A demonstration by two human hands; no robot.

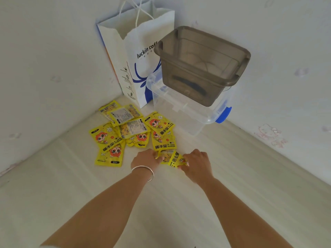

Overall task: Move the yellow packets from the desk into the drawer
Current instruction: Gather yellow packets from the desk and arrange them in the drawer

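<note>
Both hands, left (146,159) and right (196,162), grip one yellow packet (174,159); bare desk (232,176) around.

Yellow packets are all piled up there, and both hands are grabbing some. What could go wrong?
1. The left hand and right hand pinch one bent bunch of yellow packets; a loose grip might drop some.
2. The other packets overlap in a heap, so some could slide or get missed.
3. No drawer is in view, so packets may slip while carried.
</note>
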